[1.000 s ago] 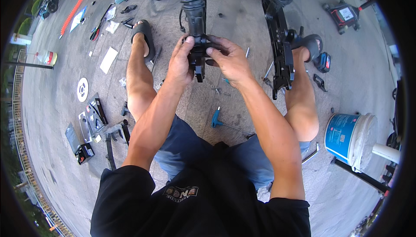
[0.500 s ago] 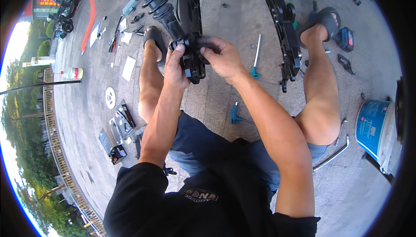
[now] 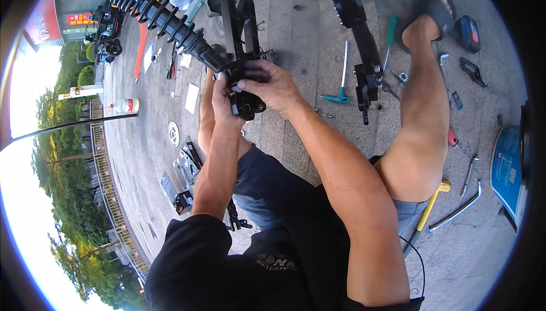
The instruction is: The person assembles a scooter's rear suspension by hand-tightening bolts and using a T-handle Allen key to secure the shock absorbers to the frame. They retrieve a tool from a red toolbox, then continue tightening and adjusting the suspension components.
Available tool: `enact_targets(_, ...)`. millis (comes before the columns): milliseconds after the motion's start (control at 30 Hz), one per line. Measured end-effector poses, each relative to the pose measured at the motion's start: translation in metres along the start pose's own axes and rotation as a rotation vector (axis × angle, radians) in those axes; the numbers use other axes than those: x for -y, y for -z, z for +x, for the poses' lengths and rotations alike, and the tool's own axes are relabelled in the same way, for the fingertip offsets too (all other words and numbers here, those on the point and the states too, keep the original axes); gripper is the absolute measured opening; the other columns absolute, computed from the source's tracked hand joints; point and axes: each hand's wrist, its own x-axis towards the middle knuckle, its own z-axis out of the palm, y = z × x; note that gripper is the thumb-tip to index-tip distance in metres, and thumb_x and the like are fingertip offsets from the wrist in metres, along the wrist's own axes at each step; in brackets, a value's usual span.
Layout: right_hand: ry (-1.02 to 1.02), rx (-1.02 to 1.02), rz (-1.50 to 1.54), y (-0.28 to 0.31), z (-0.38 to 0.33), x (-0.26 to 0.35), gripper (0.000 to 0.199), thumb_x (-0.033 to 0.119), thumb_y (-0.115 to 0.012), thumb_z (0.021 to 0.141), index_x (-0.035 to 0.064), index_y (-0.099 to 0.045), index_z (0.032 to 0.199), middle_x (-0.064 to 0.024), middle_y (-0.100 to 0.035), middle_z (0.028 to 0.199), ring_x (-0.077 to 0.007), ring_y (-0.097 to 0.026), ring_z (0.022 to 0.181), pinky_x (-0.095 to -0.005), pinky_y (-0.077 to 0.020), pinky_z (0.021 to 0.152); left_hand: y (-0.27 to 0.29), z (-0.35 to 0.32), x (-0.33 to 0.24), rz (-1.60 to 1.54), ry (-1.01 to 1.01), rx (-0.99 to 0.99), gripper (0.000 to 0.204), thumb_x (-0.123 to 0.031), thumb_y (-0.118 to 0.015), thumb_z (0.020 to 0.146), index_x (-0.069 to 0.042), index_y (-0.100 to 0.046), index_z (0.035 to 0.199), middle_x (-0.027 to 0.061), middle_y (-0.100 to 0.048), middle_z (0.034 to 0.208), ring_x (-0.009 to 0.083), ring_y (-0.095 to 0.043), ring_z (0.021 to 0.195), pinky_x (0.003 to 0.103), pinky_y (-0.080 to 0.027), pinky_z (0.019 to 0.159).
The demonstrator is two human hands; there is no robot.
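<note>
A black coil-spring shock absorber (image 3: 162, 18) slants down from the upper left to the end of a black metal swingarm (image 3: 228, 21). My left hand (image 3: 226, 105) is closed round the left side of the swingarm's lower end, thumb upright beside the shock's bottom mount. From the right, my right hand (image 3: 274, 88) grips the same end, its thumb pressed on the front and its fingers behind. Below both hands juts the blocky black tip (image 3: 245, 106). Whether a small part sits between my fingers is hidden. A second black arm (image 3: 363, 38) hangs to the right, untouched.
On the paving lie a teal T-handle hex key (image 3: 336, 98), a green screwdriver (image 3: 391, 29), a yellow hammer (image 3: 432, 200), a chrome bar (image 3: 458, 208) and a battery pack (image 3: 467, 33). A blue bucket (image 3: 505, 166) stands at right. A white disc (image 3: 173, 133) lies left.
The view has shifted, showing more of the shock absorber and the hammer by my right knee. Both hands remain on the swingarm end; my right hand sits closer over it.
</note>
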Motion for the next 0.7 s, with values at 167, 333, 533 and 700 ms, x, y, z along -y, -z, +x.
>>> enact_targets(167, 0.003, 0.019, 0.077, 0.0, 0.0, -0.004, 0.04, 0.0, -0.072, 0.078, 0.0003, -0.058, 0.116, -0.0078, -0.065, 0.104, -0.0137, -0.062, 0.094, -0.0257, -0.0531, 0.081, 0.003, 0.001, 0.002, 0.009, -0.06, 0.07, 0.05, -0.039, -0.041, 0.096, -0.008, -0.042, 0.136, 0.015, -0.058, 0.117, 0.0272, -0.059, 0.104, 0.041, -0.05, 0.091)
enact_targets(333, 0.06, 0.05, 0.093, 0.001, 0.001, -0.007, 0.041, 0.0, -0.071, 0.079, -0.0008, -0.057, 0.118, -0.0089, -0.065, 0.106, -0.014, -0.062, 0.095, -0.0257, -0.0525, 0.083, -0.006, -0.001, 0.005, 0.089, -0.133, 0.033, 0.055, -0.048, -0.039, 0.096, -0.009, -0.043, 0.135, 0.0138, -0.058, 0.117, 0.0256, -0.059, 0.104, 0.04, -0.049, 0.091)
enact_targets(533, 0.028, 0.041, 0.045, 0.0, -0.002, -0.002, 0.04, 0.0, -0.07, 0.079, -0.0029, -0.056, 0.117, -0.0112, -0.065, 0.107, -0.0156, -0.062, 0.097, -0.0268, -0.0507, 0.084, -0.017, -0.001, -0.002, -0.132, -0.025, 0.005, 0.067, -0.062, -0.037, 0.091, -0.006, -0.049, 0.128, 0.0142, -0.058, 0.115, 0.0279, -0.058, 0.103, 0.04, -0.047, 0.092)
enact_targets(700, -0.059, -0.011, 0.029, -0.002, -0.003, 0.003, 0.041, 0.004, -0.071, 0.08, 0.0011, -0.057, 0.119, -0.0091, -0.064, 0.109, -0.0144, -0.059, 0.101, -0.0279, -0.0469, 0.09, -0.018, 0.004, -0.001, -0.202, 0.039, -0.069, 0.057, -0.054, -0.035, 0.095, -0.006, -0.052, 0.121, 0.0154, -0.06, 0.109, 0.0298, -0.058, 0.102, 0.041, -0.048, 0.092)
